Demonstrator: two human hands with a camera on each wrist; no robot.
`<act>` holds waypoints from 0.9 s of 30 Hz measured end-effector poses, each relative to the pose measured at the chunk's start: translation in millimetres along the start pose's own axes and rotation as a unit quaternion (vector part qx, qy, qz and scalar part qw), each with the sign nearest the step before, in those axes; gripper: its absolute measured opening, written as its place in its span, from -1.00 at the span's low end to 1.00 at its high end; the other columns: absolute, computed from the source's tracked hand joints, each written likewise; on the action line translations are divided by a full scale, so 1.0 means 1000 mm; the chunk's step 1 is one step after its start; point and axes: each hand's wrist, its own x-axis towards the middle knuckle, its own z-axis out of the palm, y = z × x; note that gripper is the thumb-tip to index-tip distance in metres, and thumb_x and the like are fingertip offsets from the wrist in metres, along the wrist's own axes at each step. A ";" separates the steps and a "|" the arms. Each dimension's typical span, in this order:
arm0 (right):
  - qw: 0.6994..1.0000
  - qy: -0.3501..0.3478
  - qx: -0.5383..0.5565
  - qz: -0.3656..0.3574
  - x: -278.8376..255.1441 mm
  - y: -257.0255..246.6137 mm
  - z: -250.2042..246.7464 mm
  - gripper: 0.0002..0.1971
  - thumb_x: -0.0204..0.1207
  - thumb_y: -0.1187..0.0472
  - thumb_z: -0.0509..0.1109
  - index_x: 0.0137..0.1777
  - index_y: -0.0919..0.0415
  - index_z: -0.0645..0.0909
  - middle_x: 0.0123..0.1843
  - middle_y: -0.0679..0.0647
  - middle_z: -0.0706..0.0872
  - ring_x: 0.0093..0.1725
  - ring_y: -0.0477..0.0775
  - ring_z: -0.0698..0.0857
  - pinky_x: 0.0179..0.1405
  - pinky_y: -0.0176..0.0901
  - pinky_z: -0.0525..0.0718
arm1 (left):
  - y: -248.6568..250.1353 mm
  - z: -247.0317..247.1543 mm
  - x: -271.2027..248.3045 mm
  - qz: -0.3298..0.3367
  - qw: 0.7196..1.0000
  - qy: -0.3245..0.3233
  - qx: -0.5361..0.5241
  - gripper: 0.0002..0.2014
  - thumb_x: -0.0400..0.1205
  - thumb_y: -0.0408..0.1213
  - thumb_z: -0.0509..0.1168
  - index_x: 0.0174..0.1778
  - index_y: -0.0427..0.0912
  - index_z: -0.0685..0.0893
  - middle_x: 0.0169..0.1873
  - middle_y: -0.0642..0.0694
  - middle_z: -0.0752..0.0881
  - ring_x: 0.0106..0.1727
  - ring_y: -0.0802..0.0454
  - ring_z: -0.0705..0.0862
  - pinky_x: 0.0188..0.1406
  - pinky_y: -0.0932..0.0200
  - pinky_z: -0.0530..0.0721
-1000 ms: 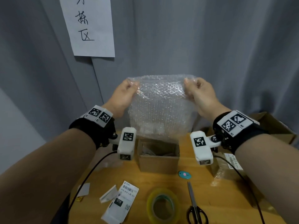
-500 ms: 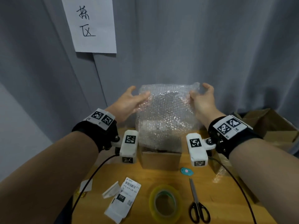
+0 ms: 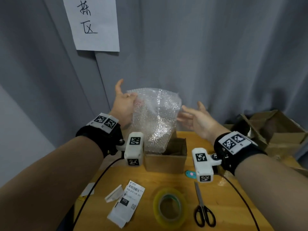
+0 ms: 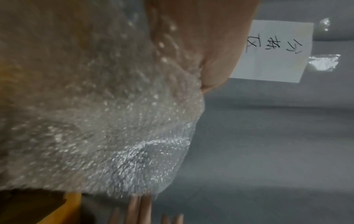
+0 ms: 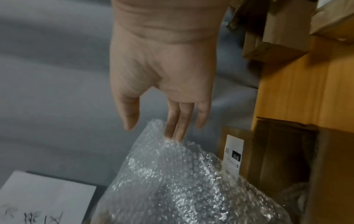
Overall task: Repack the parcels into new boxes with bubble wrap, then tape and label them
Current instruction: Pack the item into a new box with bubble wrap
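Bubble wrap (image 3: 155, 117) now droops into the open box (image 3: 166, 157); right hand (image 3: 195, 119) has released it, fingers straight, left hand (image 3: 123, 105) alone holds its edge, so padding goes in next

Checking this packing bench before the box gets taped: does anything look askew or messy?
The bubble wrap sticks crumpled and tilted out of the small open box, not tucked in. The left hand holds its edge; the right hand is open beside it. Labels lie loosely scattered on the table.
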 end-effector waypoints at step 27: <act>1.000 0.022 0.006 -0.018 0.010 0.013 0.011 -0.03 0.22 0.20 0.64 0.61 0.08 0.21 0.39 0.22 0.61 0.10 0.15 0.75 0.21 0.23 0.67 | 0.023 0.006 -0.010 0.035 0.997 -0.052 0.043 -0.78 0.71 -0.45 0.15 0.20 -0.09 0.43 -0.33 -0.11 0.59 -0.52 0.12 0.61 -0.48 0.18 0.58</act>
